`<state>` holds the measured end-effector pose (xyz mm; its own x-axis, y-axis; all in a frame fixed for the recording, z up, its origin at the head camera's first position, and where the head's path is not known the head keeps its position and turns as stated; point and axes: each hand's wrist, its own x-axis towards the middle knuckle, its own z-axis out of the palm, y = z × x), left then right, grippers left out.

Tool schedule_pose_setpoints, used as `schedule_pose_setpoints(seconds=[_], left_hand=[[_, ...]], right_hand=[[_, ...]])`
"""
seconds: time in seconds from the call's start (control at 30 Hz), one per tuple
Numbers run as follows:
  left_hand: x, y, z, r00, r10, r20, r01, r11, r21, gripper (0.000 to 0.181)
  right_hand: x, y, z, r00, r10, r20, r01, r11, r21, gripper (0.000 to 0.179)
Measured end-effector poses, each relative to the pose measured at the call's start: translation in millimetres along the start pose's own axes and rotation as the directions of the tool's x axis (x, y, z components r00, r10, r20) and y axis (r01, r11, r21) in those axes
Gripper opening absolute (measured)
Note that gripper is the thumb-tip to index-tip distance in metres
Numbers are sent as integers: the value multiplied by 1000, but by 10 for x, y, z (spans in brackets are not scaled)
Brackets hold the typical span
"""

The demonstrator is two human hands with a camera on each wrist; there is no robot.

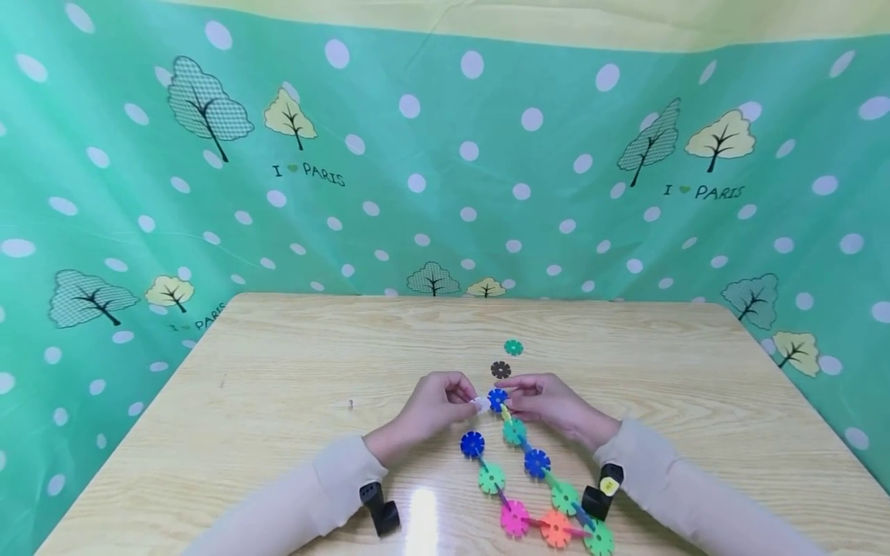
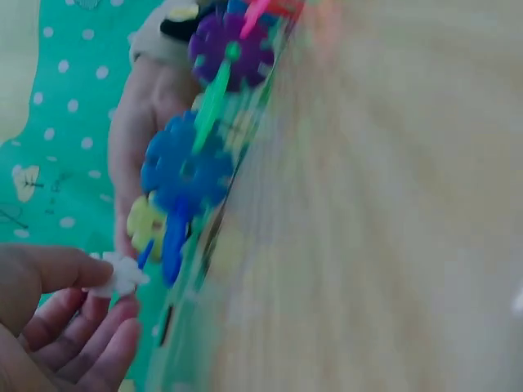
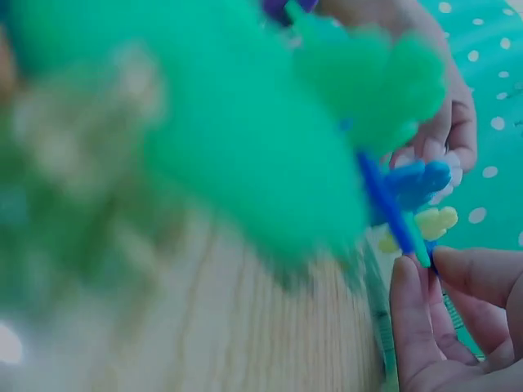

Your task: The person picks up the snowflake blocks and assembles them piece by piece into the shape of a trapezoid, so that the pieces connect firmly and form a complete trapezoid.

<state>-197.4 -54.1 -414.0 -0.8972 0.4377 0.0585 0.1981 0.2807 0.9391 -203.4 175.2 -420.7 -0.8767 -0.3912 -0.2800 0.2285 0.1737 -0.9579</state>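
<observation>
My left hand (image 1: pixel 436 405) pinches a white notched plastic disc (image 2: pixel 124 274) between thumb and forefinger. Opposite it, my right hand (image 1: pixel 556 405) pinches the blue disc (image 1: pixel 497 399) at the far end of a chain of interlocked discs. White and blue discs meet edge to edge in the head view. From the blue disc the chain runs toward me through a teal disc (image 1: pixel 514 432) and another blue one (image 1: pixel 538 463), bends at a green disc (image 1: pixel 599 538), then passes orange (image 1: pixel 556 529) and pink (image 1: pixel 515 518) discs, ending at a blue disc (image 1: pixel 472 444).
Beyond my hands, a loose brown disc (image 1: pixel 501 370) and a loose green disc (image 1: pixel 513 347) lie on the wooden table (image 1: pixel 292 347). A tiny object (image 1: pixel 351 404) lies to the left. Behind the table hangs a green dotted cloth (image 1: pixel 445 154).
</observation>
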Motion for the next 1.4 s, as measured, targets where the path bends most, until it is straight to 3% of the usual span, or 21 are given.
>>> schedule_pose_setpoints(seconds=[0.13, 0.33, 0.87, 1.17, 1.4], left_hand=[[-37, -3, 77, 999, 21, -38, -19, 999, 29, 8], [-67, -66, 166, 996, 55, -68, -50, 996, 74, 11], [-91, -98, 338, 982, 118, -144, -101, 987, 125, 12], [-80, -112, 343, 969, 135, -206, -106, 984, 146, 12], [-78, -112, 332, 964, 108, -245, -83, 990, 110, 11]], right_hand=[[29, -3, -10, 999, -45, 6, 46, 996, -76, 40], [73, 0, -19, 996, -93, 2, 93, 992, -81, 33], [93, -59, 15, 992, -42, -117, 32, 996, -88, 22], [93, -55, 7, 992, -3, -126, 2, 1000, -3, 19], [75, -68, 26, 991, 20, -130, -7, 995, 100, 19]])
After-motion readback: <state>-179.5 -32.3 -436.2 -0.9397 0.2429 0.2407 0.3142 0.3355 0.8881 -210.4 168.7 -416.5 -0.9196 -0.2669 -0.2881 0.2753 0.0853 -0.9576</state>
